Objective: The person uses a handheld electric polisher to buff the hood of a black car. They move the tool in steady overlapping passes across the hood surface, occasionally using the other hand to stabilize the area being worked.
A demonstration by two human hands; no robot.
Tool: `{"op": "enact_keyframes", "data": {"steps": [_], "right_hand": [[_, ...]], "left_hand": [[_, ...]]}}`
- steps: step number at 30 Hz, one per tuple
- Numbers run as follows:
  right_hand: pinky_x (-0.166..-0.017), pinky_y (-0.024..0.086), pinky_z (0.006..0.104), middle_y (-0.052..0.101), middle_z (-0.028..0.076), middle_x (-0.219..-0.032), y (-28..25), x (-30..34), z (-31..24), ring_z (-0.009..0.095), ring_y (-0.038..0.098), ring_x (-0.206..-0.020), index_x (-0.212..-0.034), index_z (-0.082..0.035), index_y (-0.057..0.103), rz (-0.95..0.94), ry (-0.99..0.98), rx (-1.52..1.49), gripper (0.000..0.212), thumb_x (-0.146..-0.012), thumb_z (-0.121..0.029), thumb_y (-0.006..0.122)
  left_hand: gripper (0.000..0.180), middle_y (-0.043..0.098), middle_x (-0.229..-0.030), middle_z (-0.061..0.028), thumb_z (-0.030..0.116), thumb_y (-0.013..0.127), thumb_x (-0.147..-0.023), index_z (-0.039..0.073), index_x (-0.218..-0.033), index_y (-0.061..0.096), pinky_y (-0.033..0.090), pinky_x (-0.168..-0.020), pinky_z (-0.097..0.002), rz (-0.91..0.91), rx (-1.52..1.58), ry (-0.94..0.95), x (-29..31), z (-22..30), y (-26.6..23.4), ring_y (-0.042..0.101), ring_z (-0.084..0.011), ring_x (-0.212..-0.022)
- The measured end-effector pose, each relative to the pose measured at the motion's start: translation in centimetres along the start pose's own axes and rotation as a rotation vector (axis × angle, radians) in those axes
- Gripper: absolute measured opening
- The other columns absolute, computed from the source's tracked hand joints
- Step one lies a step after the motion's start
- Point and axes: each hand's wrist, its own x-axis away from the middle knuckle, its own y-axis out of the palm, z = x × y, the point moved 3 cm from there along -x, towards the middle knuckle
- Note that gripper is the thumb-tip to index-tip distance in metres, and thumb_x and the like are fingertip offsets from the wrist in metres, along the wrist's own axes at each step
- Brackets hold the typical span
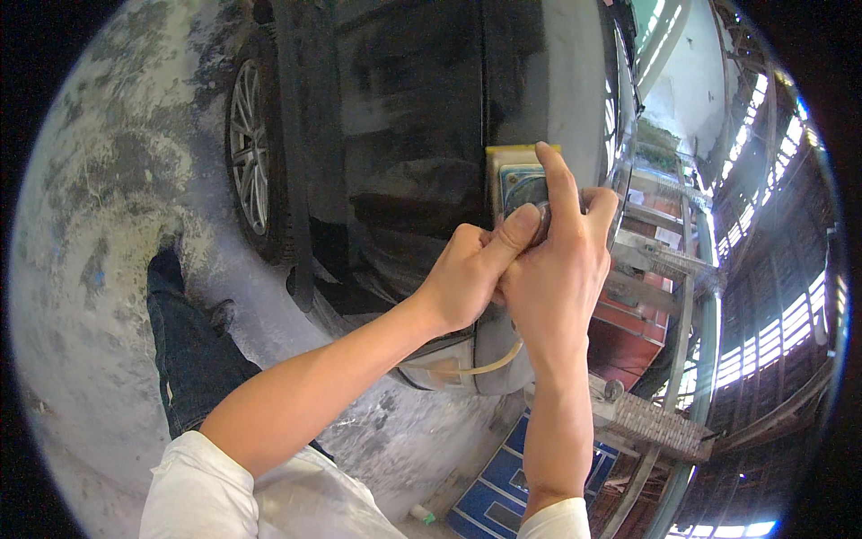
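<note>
A flat, rectangular power sander (516, 182) with a yellow-edged pad rests against a dull grey strip (575, 76) on the side of a black car (404, 117). My right hand (558, 256) is closed over its body, index finger stretched toward the pad's far end. Wrapped round the same tool from the left is my left hand (467, 278), its thumb pressed on top beside the right hand. Both hands hide much of the sander's body. From beneath them a pale yellow hose (492, 366) curves down and leftward past the car's end.
The car's wheel (251, 144) stands at left on a stained concrete floor (117, 180). My trouser leg (193, 341) is beside the car. Wooden racking (660, 256), a red box-like object (624, 332) and a blue panelled object (494, 485) lie to the right and below.
</note>
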Motion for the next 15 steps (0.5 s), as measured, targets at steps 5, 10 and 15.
{"op": "enact_keyframes", "data": {"steps": [5, 10, 15], "right_hand": [[-0.078, 0.058, 0.0551, 0.052, 0.024, -0.118, 0.2, 1.4, 0.4, 0.05, 0.069, -0.09, -0.151, -0.022, 0.061, -0.028, 0.036, 0.013, 0.071, -0.083, -0.006, 0.076], [-0.077, 0.058, 0.0565, 0.051, 0.026, -0.121, 0.1, 2.9, 1.0, 0.051, 0.068, -0.091, -0.151, -0.022, 0.059, -0.018, 0.011, 0.01, 0.075, -0.08, -0.005, 0.075], [-0.076, 0.058, 0.0553, 0.051, 0.025, -0.12, 0.0, 4.7, 1.7, 0.049, 0.067, -0.095, -0.151, -0.022, 0.06, -0.014, 0.021, 0.01, 0.076, -0.078, -0.007, 0.077]], "left_hand": [[0.075, 0.064, -0.069, 0.0006, 0.074, 0.059, -0.103, 0.007, -0.071, 0.069, 0.047, -0.056, -0.0243, 0.063, 0.016, 0.015, 1.1, -1.3, 0.2, 0.061, -0.0066, -0.066], [0.075, 0.065, -0.07, 0.0003, 0.074, 0.059, -0.103, 0.006, -0.073, 0.07, 0.047, -0.058, -0.0247, -0.006, -0.023, -0.011, 1.8, -2.5, 0.4, 0.062, -0.0068, -0.068], [0.075, 0.065, -0.071, 0.001, 0.074, 0.058, -0.104, 0.006, -0.073, 0.071, 0.045, -0.058, -0.0253, 0.006, -0.052, -0.01, 2.9, -4.2, 0.7, 0.06, -0.0055, -0.07]]}}
